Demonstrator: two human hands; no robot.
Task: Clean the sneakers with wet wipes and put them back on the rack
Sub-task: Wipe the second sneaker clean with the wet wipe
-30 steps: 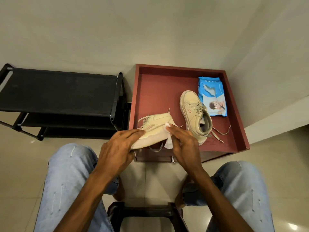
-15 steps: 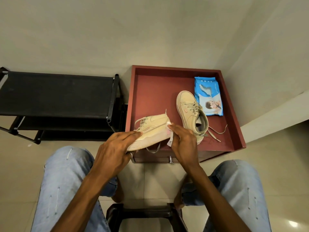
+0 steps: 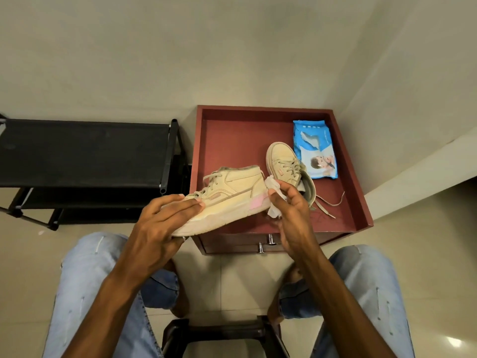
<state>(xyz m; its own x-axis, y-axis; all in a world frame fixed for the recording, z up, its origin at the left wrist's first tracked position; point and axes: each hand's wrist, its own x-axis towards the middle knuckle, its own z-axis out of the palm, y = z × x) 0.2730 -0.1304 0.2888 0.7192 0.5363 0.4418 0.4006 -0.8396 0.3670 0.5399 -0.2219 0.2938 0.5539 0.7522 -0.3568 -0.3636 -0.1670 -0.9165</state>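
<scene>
- While the left hand [image 3: 160, 223] grips the toe end of one sneaker [image 3: 232, 195], fingers laid along the upper and closed towards the sole, the shoe hangs on its side above the front edge of the red table [image 3: 232, 140], heel to the right.
- The right hand [image 3: 289, 210] pinches a crumpled wet wipe [image 3: 273, 187] between thumb and curled fingers, and holds it against the heel beside the pink patch.
- To wipe well, I judge the left hand should brace firmly so the shoe cannot twist. The wipe should run in short strokes along the heel and the pale sole rim.
- Refolding the wipe to a fresh face once it greys would help.
- The second sneaker [image 3: 286, 166] lies on the table, laces loose, just beside the blue wipe pack [image 3: 316, 153]. Whether it is clean I cannot tell.
- The black rack [image 3: 82, 151] stands just left of the table, and both shoes go there afterwards.
</scene>
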